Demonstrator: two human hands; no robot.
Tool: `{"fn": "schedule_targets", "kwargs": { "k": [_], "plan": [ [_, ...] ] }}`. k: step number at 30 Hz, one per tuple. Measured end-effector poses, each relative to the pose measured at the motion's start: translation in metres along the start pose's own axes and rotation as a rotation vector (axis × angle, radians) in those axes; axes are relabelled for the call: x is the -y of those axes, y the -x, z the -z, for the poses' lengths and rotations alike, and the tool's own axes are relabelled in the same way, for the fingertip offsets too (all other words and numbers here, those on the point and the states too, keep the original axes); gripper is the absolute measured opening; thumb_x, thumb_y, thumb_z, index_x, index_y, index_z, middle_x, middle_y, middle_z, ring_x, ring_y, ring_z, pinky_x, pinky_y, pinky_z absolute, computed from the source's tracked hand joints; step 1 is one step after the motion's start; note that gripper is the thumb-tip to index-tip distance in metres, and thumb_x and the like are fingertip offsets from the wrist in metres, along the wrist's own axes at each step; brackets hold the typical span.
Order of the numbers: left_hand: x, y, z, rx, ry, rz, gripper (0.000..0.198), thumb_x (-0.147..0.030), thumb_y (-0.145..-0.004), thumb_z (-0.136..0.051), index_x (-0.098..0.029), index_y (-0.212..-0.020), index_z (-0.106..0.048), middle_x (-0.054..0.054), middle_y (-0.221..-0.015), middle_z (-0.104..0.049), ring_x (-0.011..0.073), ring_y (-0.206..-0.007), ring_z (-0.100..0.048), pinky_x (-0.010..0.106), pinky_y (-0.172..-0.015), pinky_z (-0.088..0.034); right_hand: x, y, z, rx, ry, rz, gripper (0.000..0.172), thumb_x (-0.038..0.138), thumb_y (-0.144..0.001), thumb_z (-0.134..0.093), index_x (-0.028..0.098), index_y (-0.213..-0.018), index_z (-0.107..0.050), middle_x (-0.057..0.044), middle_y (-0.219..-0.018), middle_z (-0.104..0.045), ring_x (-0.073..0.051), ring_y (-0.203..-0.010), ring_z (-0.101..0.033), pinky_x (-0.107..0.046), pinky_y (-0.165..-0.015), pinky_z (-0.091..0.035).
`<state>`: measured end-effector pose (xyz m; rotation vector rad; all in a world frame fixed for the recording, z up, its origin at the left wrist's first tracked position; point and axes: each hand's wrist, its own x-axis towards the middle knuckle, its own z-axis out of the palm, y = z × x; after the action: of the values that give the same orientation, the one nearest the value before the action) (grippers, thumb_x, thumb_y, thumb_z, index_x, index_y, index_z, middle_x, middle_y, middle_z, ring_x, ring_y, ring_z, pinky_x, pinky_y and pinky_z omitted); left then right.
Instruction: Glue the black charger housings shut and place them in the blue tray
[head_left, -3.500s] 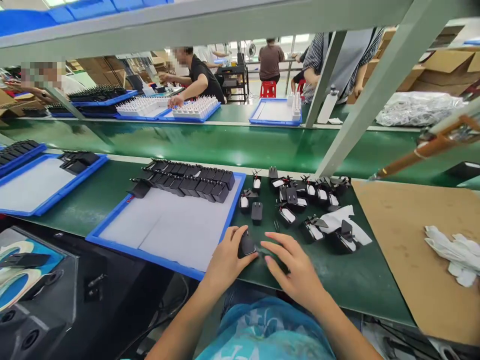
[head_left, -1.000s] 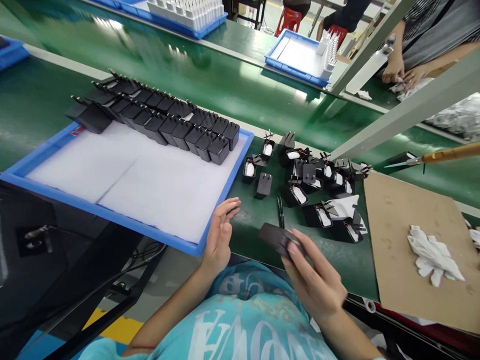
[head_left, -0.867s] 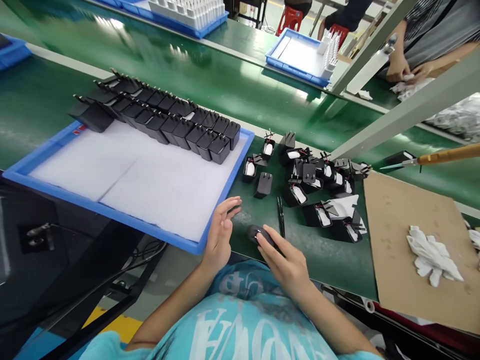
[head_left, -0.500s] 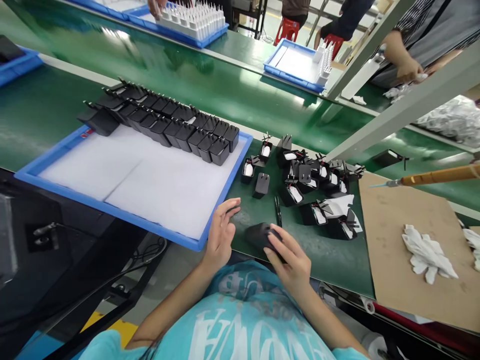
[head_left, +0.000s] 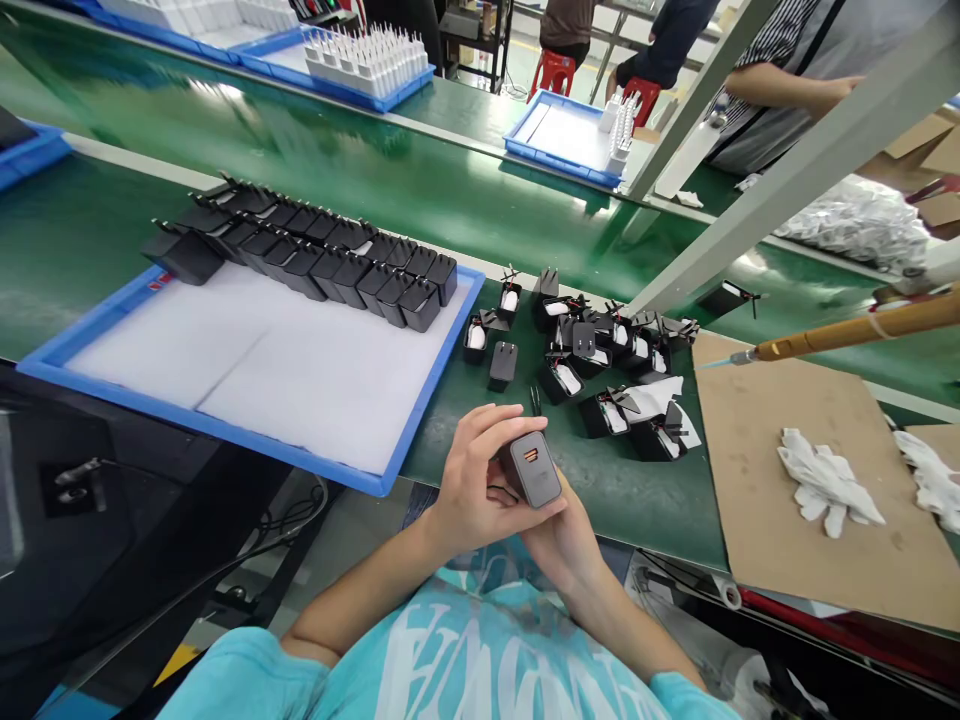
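Note:
A black plug charger [head_left: 531,468] is held up at the table's front edge, its face with an orange-lined port slot turned up toward me. My left hand [head_left: 480,480] is closed around its left side, fingers over the top and thumb along the lower edge. From below and to the right, my right hand [head_left: 566,535] presses against the same charger, most of its fingers hidden behind it. Just beyond the hands lie black tweezers [head_left: 535,401], partly covered. A closed black charger [head_left: 502,366] stands prongs-up behind them.
Several opened chargers [head_left: 561,378] with white filling and red wires crowd the right. A blue tray [head_left: 300,452] with rows of black chargers is at left. Cardboard [head_left: 757,470] bears white gloves [head_left: 825,482]. A wooden-handled tool [head_left: 840,332] juts in; a slanted post [head_left: 772,180] rises behind.
The charger has been raised from the tabletop and turned so its port face shows. My left hand has moved right and closed on it. My right hand has shifted beneath it.

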<state>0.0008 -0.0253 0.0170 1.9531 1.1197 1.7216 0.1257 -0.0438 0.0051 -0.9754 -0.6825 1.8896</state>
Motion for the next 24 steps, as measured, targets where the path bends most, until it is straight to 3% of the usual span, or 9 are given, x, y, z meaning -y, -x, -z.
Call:
{"fn": "schedule_targets", "kwargs": {
  "k": [7, 12, 15, 20, 24],
  "plan": [
    [-0.007, 0.002, 0.000, 0.007, -0.049, 0.086, 0.089, -0.041, -0.066, -0.083, -0.028, -0.139, -0.034, 0.011, -0.111, -0.067, 0.0313, -0.103, -0.061, 0.052, -0.089, -0.049, 0.003, 0.000, -0.005, 0.110, 0.209, 0.097, 0.040, 0.043, -0.094, -0.038, 0.022, -0.102, -0.071, -0.007, -0.085, -0.075, -0.021, -0.071, -0.071, -0.033, -0.060, -0.059],
    [-0.007, 0.000, 0.002, 0.020, -0.086, 0.092, 0.088, -0.041, -0.067, -0.082, -0.026, -0.139, -0.034, 0.011, -0.110, -0.067, 0.0297, -0.103, -0.059, 0.047, -0.084, -0.049, 0.005, 0.000, -0.004, 0.170, 0.115, 0.054, 0.037, 0.041, -0.095, -0.037, 0.021, -0.104, -0.067, -0.009, -0.089, -0.074, -0.021, -0.073, -0.071, -0.033, -0.061, -0.058],
    [-0.002, 0.003, 0.010, 0.027, -0.147, 0.088, 0.089, -0.034, -0.068, -0.082, -0.026, -0.141, -0.032, 0.010, -0.112, -0.065, 0.0286, -0.105, -0.057, 0.047, -0.088, -0.048, 0.009, -0.004, 0.000, 0.105, 0.104, 0.068, 0.034, 0.041, -0.096, -0.037, 0.022, -0.108, -0.062, -0.009, -0.099, -0.072, -0.022, -0.082, -0.070, -0.035, -0.068, -0.059],
    [0.013, 0.012, 0.026, 0.098, -0.149, 0.175, 0.095, -0.028, -0.074, -0.079, -0.030, -0.149, -0.020, 0.011, -0.121, -0.061, 0.0251, -0.108, -0.058, 0.042, -0.088, -0.052, 0.009, -0.009, 0.008, -0.082, 0.400, 0.418, 0.025, 0.035, -0.092, -0.051, 0.026, -0.114, -0.060, -0.008, -0.113, -0.063, -0.020, -0.100, -0.065, -0.033, -0.080, -0.057],
    [0.019, 0.011, 0.035, 0.215, -0.150, 0.243, 0.090, -0.029, -0.078, -0.074, -0.032, -0.150, -0.019, 0.011, -0.128, -0.055, 0.0240, -0.109, -0.059, 0.040, -0.091, -0.052, 0.006, -0.009, 0.000, -0.057, 0.821, 0.772, 0.028, 0.023, -0.089, -0.057, 0.028, -0.116, -0.064, -0.009, -0.114, -0.059, -0.021, -0.105, -0.061, -0.031, -0.078, -0.058]
  ]
}}
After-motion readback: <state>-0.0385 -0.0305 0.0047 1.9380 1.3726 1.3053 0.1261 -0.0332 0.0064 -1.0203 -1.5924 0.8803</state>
